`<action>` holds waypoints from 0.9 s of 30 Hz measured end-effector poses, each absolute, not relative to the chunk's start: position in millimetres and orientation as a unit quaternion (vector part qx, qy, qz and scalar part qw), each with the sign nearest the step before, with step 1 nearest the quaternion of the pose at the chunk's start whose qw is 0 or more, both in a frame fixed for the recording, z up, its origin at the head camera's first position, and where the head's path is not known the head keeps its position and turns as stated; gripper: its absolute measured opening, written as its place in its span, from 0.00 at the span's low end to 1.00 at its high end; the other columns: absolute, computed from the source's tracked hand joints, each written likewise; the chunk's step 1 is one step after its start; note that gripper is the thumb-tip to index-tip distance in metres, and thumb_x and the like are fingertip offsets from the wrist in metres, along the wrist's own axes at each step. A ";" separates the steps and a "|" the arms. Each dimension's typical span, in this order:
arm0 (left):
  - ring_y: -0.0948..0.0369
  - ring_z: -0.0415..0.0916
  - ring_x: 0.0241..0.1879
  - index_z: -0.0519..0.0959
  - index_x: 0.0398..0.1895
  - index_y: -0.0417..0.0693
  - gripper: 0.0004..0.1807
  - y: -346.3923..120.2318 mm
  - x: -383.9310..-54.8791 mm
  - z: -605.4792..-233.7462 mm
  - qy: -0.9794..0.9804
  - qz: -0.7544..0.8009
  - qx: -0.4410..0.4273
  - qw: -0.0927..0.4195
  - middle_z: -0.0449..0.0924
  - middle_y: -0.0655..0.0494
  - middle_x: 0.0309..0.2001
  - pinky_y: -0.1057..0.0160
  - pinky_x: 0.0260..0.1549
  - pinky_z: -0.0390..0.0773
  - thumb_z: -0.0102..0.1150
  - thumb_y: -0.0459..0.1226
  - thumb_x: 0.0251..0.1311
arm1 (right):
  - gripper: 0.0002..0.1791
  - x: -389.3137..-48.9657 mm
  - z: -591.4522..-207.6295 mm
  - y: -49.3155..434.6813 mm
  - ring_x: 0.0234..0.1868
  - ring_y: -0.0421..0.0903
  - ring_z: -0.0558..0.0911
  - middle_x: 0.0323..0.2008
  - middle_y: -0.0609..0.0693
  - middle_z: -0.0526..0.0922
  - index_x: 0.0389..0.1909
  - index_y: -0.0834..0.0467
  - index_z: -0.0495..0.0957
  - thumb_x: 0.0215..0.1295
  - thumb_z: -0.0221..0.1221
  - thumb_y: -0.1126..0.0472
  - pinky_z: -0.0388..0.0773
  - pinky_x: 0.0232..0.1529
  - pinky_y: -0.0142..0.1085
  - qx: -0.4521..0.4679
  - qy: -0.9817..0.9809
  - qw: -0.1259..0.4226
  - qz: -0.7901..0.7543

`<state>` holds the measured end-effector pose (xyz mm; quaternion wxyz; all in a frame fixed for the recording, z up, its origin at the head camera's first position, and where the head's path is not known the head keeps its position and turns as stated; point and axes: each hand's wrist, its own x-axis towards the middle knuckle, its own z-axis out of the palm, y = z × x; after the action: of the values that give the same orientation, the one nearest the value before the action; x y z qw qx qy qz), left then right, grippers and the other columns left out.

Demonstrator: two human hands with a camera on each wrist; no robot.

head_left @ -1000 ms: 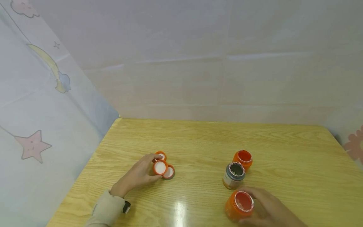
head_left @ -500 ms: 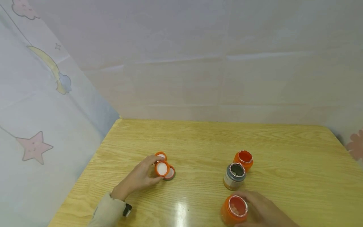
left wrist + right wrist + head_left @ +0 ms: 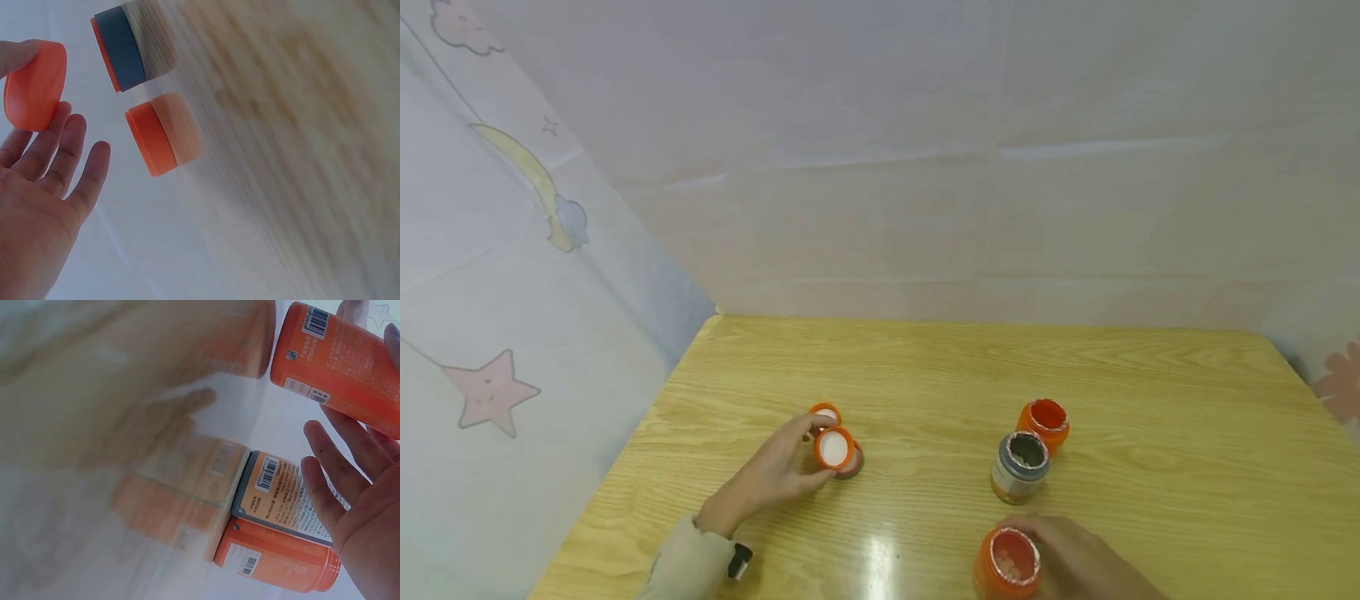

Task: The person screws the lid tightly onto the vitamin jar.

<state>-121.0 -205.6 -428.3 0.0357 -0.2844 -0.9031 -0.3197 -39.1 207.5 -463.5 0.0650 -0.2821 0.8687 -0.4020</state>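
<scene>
My left hand (image 3: 767,477) pinches an orange lid (image 3: 834,450) between thumb and fingers, its white inside facing up. Another orange lid (image 3: 152,140) and a grey lid with an orange inner edge (image 3: 120,50) rest on the table close by, partly covered in the head view. At the near edge of the head view, my right hand (image 3: 1071,552) grips an orange jar (image 3: 344,365), lidless, with small pale pieces inside. The right wrist view shows this jar raised off the tabletop. Beyond it stand an open grey-topped jar (image 3: 1017,483) and an open orange jar (image 3: 1054,436).
The wooden table (image 3: 910,367) has a glossy top that mirrors the jars and lids. Behind it hangs a pale sheet (image 3: 865,225), and a printed sheet with a star and moon (image 3: 490,283) runs along the left side.
My right hand has shifted left and nearer to me with the orange jar. My left hand has moved slightly right with the lid, overlapping more of the grey lid.
</scene>
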 end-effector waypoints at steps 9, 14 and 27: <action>0.61 0.74 0.48 0.71 0.61 0.48 0.35 -200.7 -117.3 -426.0 -0.895 -0.328 -0.299 0.044 0.78 0.55 0.55 0.56 0.48 0.80 0.76 0.32 0.47 | 0.40 -39.6 -464.3 206.2 0.58 0.29 0.73 0.58 0.37 0.78 0.65 0.47 0.70 0.52 0.72 0.41 0.77 0.52 0.29 -0.281 0.873 0.089 -0.388; 0.59 0.75 0.53 0.71 0.63 0.46 0.36 -197.1 -114.3 -422.6 -0.885 -0.348 -0.308 0.033 0.77 0.54 0.59 0.56 0.50 0.80 0.75 0.31 0.48 | 0.40 -36.8 -462.2 200.5 0.56 0.30 0.75 0.55 0.33 0.79 0.64 0.46 0.72 0.49 0.73 0.40 0.78 0.51 0.30 -0.297 0.876 0.043 -0.377; 0.61 0.75 0.50 0.71 0.60 0.45 0.37 -187.5 -108.5 -422.4 -0.863 -0.357 -0.354 0.057 0.77 0.55 0.55 0.61 0.48 0.81 0.77 0.29 0.44 | 0.40 -37.0 -466.5 202.4 0.57 0.31 0.75 0.56 0.35 0.79 0.65 0.48 0.71 0.51 0.73 0.40 0.78 0.50 0.32 -0.318 0.876 0.029 -0.362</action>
<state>-108.5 -187.5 -422.4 0.0571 -0.3543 -0.8625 -0.3567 -37.0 202.4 -466.5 0.0294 -0.3176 0.8757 -0.3624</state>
